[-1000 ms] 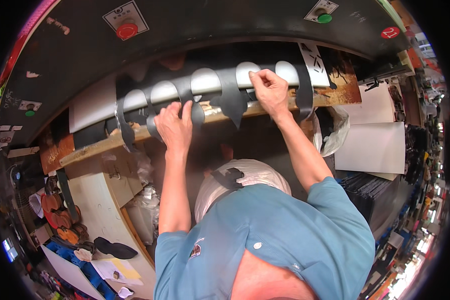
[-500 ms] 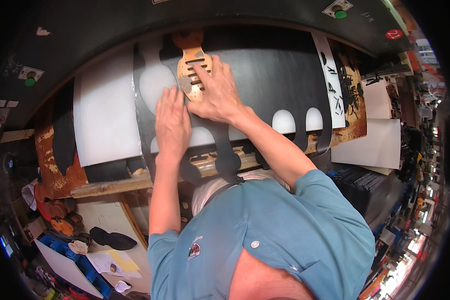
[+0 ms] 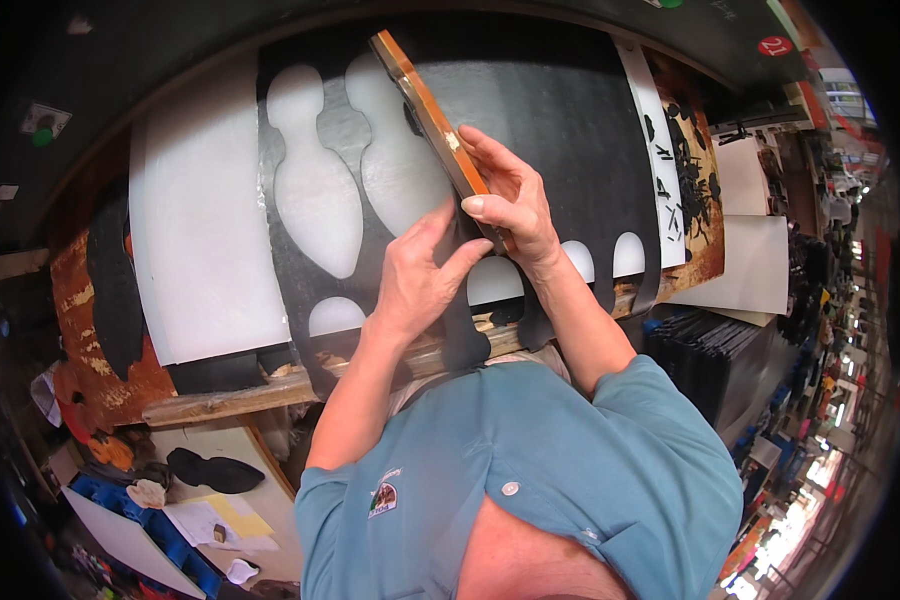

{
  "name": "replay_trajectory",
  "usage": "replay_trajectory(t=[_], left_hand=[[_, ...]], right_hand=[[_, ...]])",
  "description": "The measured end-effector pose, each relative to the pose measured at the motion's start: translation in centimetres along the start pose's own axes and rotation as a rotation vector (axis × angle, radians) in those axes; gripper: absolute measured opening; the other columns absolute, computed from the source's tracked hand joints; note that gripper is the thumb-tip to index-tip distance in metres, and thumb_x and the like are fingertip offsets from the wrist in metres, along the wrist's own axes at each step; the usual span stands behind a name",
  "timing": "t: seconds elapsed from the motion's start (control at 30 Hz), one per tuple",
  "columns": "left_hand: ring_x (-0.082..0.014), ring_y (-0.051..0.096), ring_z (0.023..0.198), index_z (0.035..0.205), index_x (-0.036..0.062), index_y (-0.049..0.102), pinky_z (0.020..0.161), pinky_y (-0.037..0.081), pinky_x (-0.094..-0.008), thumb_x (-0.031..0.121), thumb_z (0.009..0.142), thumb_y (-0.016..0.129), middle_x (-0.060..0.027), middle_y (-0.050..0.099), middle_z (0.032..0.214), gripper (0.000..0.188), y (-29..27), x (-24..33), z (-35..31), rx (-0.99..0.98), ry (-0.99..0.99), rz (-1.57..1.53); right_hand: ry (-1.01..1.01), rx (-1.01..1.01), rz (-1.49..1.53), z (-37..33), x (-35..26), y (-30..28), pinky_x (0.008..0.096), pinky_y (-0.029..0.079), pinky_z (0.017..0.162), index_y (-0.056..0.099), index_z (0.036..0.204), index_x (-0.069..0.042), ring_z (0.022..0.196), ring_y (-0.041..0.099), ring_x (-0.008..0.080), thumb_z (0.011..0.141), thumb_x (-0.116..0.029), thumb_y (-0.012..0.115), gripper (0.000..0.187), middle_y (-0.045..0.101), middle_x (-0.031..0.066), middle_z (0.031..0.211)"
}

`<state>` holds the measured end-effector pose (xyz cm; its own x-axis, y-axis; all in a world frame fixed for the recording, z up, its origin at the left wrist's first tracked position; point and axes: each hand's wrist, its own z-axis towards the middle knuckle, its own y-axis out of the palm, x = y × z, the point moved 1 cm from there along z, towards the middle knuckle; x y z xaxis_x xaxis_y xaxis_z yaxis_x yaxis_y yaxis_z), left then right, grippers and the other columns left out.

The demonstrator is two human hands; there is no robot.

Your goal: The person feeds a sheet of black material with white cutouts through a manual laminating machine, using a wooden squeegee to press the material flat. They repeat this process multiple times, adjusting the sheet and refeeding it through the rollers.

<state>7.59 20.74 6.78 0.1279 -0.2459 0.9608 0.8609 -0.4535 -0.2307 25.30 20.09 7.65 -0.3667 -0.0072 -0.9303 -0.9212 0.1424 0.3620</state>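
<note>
Orange-edged die [image 3: 439, 125] stands edge-on over the black sheet [image 3: 560, 130], slanting from upper left to lower right, its lower end between the two hands and pinched by the right one. At left, the left hand [image 3: 415, 290] reaches up with thumb and fingers spread, the thumb tip close to the die's lower end; whether it touches, I cannot tell. At right, the right hand [image 3: 520, 205] has its thumb on the near side and its fingers curled along the right side. Around them, left to right: the brown surface [image 3: 75, 350], a white sheet [image 3: 205, 220], two long cut-outs showing white, the second partly hidden by die and left hand, then a white strip [image 3: 637, 80] bearing black scraps [image 3: 663, 152].
</note>
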Motion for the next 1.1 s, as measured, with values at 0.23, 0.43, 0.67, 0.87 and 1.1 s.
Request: replay_trajectory(t=[0.23,0.43,0.67,0.87,1.1], left_hand=[[-0.0163,0.076,0.076,0.093,0.0006,0.066,0.068,0.061,-0.0266,0.017,0.11,0.066,-0.0005,0.064,0.084,0.023,-10.7,-4.1,-2.9,0.519,-0.419,-0.022],[-0.0161,0.073,0.077,0.113,-0.0046,0.073,0.063,0.06,-0.027,0.024,0.107,0.069,-0.0139,0.077,0.107,0.03,-31.8,-11.5,-9.1,1.009,-0.372,0.285],[-0.0378,0.07,0.121,0.14,-0.0029,0.067,0.105,0.053,-0.0429,0.037,0.099,0.073,-0.0238,0.071,0.135,0.057,-45.1,-15.9,-14.3,1.051,-0.412,1.206],[-0.0232,0.073,0.105,0.126,0.0009,0.076,0.096,0.055,-0.0347,0.029,0.109,0.065,-0.0105,0.079,0.113,0.035,-30.4,-9.8,-10.6,0.937,-0.172,0.747],[-0.0293,0.07,0.071,0.095,0.0026,0.072,0.067,0.057,-0.0375,0.001,0.091,0.076,-0.0132,0.07,0.081,0.006,0.2,-1.1,-12.4,0.172,0.19,0.386]], right_hand=[[0.005,0.042,0.05,-0.5,-1.5,-2.7,0.0349,0.039,0.119,0.051,0.154,0.009,0.137,0.057,0.0252,0.075,-0.02,0.08,0.089,0.061,0.018,0.146],[-0.25,0.124,-0.736,-1.5,-1.5,-4.3,0.0442,0.048,0.116,0.062,0.146,0.002,0.137,0.057,0.0344,0.07,-0.025,0.086,0.084,0.044,0.0256,0.159],[-0.44,0.109,-1.317,-1.0,0.6,-4.2,0.0531,0.05,0.108,0.066,0.141,-0.004,0.129,0.05,0.049,0.064,-0.026,0.083,0.082,0.044,0.0315,0.15],[-0.488,0.16,-1.243,-2.6,1.1,-4.3,0.0529,0.044,0.115,0.061,0.142,0.004,0.134,0.049,0.0507,0.069,-0.03,0.09,0.086,0.04,0.0369,0.157],[-0.552,0.269,-1.175,-2.9,3.0,-4.3,0.0553,0.044,0.115,0.062,0.139,0.007,0.137,0.047,0.0514,0.071,-0.031,0.086,0.081,0.042,0.0376,0.156]])
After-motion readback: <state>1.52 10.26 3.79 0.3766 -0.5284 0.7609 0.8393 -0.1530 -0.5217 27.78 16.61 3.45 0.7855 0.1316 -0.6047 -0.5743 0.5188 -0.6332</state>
